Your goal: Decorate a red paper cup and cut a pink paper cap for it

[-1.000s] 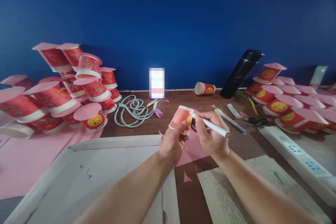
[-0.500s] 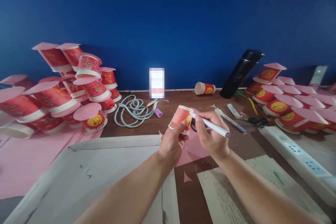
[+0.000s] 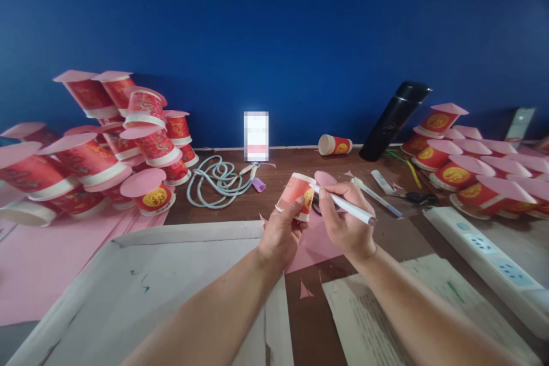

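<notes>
Above the worktop (image 3: 309,334), I am gripping a red cup (image 3: 293,190) in my left hand (image 3: 279,235), just beside my right hand (image 3: 354,231), which is pinching a white pen (image 3: 352,209). Good control is calling for a steady cup and light pressure; tip contact is appearing unclear.

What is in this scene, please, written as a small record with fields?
left hand: holds cup
right hand: holds pen, tip at the cup
flask: black, tilted, before the blue wall
loose cup: on its side, left of the flask
power strip: white, at the right
</notes>
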### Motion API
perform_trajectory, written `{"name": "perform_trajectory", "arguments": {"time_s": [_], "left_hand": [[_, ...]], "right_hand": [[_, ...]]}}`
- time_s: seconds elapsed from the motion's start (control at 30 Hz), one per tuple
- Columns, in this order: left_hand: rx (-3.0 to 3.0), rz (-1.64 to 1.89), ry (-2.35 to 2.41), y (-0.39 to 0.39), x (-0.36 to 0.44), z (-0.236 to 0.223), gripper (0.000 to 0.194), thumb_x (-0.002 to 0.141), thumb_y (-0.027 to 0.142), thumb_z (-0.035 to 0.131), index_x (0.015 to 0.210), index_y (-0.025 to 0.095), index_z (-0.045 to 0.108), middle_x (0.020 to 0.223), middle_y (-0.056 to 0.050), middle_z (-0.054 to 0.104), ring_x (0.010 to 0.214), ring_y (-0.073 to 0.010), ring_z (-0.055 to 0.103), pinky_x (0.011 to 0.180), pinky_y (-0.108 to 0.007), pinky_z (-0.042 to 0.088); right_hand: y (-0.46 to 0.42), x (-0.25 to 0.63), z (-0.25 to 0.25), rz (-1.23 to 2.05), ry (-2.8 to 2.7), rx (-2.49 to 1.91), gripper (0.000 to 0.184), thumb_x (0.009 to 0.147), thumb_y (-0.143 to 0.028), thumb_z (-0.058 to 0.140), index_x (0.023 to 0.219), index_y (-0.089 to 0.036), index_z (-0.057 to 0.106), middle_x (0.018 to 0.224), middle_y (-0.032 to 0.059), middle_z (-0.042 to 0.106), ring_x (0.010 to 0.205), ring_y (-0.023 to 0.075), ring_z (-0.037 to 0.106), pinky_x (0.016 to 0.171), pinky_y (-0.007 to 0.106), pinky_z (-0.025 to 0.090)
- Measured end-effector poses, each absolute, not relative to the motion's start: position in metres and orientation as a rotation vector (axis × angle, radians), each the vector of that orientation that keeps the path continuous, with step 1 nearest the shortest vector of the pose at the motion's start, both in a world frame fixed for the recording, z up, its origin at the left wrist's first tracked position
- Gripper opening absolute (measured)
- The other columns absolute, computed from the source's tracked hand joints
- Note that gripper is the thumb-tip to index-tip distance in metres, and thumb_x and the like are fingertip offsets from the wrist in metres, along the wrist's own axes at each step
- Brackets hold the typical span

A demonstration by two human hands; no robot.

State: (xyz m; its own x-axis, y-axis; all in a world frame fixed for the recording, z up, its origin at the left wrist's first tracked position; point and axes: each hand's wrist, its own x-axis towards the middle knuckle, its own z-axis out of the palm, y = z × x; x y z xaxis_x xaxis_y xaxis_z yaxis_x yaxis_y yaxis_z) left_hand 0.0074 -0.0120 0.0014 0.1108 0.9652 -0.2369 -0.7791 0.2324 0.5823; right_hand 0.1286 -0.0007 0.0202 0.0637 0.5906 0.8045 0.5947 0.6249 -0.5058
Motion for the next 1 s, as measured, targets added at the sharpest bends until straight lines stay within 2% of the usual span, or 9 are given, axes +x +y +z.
{"name": "perform_trajectory", "arguments": {"time_s": [0.2, 0.3, 0.5, 1.0], "left_hand": [[0.348, 1.314, 0.656, -0.0125, 0.0067, 0.0045, 0.030, 0.067, 0.032, 0.081, 0.091, 0.018, 0.070, 0.082, -0.003, 0.069, 0.070, -0.0118, 0.059, 0.061, -0.024, 0.041], [0.339, 1.313, 0.655, -0.0136, 0.0064, 0.0065, 0.031, 0.067, 0.032, 0.081, 0.091, 0.018, 0.070, 0.086, -0.004, 0.070, 0.075, -0.0132, 0.061, 0.066, -0.024, 0.044], [0.337, 1.303, 0.652, -0.0128, 0.0059, 0.0064, 0.034, 0.066, 0.034, 0.081, 0.094, 0.018, 0.070, 0.089, -0.005, 0.071, 0.081, -0.0163, 0.064, 0.074, -0.028, 0.047], [0.316, 1.309, 0.631, -0.0123, 0.0045, 0.0063, 0.030, 0.068, 0.030, 0.081, 0.093, 0.018, 0.070, 0.092, -0.005, 0.071, 0.085, -0.0167, 0.065, 0.075, -0.028, 0.047]], "right_hand": [[-0.0005, 0.1280, 0.0214, 0.010, -1.602, -0.997, 0.010, 0.083, -0.019, 0.063, 0.093, -0.019, 0.064, 0.093, 0.0091, 0.071, 0.095, 0.0239, 0.069, 0.081, 0.037, 0.057], [-0.0011, 0.1273, 0.0230, -0.004, -1.601, -0.992, 0.010, 0.083, -0.018, 0.063, 0.092, -0.020, 0.064, 0.086, 0.0060, 0.070, 0.089, 0.0216, 0.069, 0.082, 0.037, 0.056], [-0.0012, 0.1274, 0.0230, -0.002, -1.600, -0.997, 0.009, 0.083, -0.019, 0.063, 0.092, -0.021, 0.063, 0.090, 0.0051, 0.070, 0.082, 0.0192, 0.068, 0.085, 0.037, 0.055], [-0.0010, 0.1273, 0.0215, 0.032, -1.595, -1.018, 0.006, 0.085, -0.022, 0.062, 0.091, -0.021, 0.063, 0.086, 0.0050, 0.070, 0.081, 0.0200, 0.068, 0.081, 0.037, 0.056]]}}
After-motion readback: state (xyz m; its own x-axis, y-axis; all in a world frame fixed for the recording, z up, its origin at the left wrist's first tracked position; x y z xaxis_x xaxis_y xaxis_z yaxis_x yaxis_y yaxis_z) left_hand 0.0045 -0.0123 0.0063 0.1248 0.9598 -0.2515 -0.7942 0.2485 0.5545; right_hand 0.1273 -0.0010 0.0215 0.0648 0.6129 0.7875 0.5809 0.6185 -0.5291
